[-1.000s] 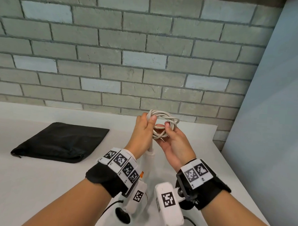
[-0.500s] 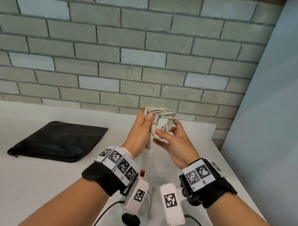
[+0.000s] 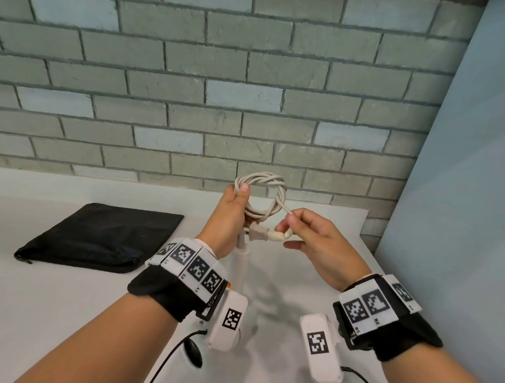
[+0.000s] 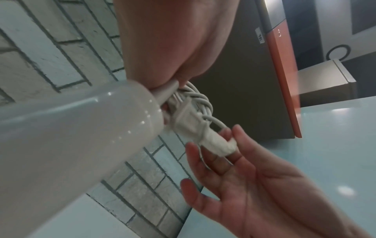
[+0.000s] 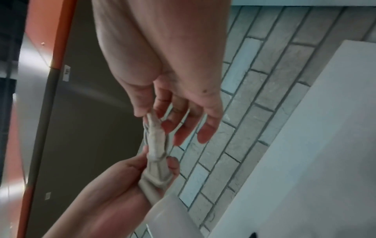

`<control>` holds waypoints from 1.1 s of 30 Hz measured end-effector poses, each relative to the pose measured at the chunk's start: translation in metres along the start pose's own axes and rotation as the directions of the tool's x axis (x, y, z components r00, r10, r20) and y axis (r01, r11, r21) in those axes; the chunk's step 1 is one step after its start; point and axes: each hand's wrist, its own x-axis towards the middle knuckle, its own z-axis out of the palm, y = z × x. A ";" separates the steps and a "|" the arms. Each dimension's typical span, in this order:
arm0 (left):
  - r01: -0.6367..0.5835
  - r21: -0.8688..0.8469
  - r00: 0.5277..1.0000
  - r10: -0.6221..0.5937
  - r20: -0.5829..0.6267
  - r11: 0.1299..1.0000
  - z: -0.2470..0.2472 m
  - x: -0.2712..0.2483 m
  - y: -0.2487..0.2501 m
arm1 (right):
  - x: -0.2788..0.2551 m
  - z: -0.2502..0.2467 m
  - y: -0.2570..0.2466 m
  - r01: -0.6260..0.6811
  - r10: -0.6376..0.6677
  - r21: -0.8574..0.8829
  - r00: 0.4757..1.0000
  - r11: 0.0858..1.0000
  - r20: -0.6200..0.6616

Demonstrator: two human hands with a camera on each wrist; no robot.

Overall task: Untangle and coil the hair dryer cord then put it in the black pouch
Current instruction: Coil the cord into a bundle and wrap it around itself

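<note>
- Head view, nearest: both forearms wear marker bands above the white tabletop [image 3: 52, 313].
- Right hand [image 3: 324, 246]: thumb and forefinger pinch the cord just behind the plug [image 3: 258, 233]; the other fingers are spread loose.
- Left hand [image 3: 230, 216]: fingers and thumb are curled round the coil [image 3: 262, 197] of the hair dryer cord, held up off the tabletop; the hair dryer [image 4: 67, 136] handle hangs below this hand.
- Left and beyond: the black pouch [image 3: 99, 236] lies flat on the tabletop, well apart from both hands; whether its mouth is open I cannot tell.
- Judgement: the step in hand is securing the free plug end. Pass it through the loop and draw it snug while the left hand keeps the turns bunched, or the coil may spring loose.
</note>
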 end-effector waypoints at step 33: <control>0.062 0.215 0.985 -0.094 0.143 0.975 -0.002 -0.012 0.001 | 0.014 0.025 0.019 -0.140 0.151 0.419 0.989 0.897 0.007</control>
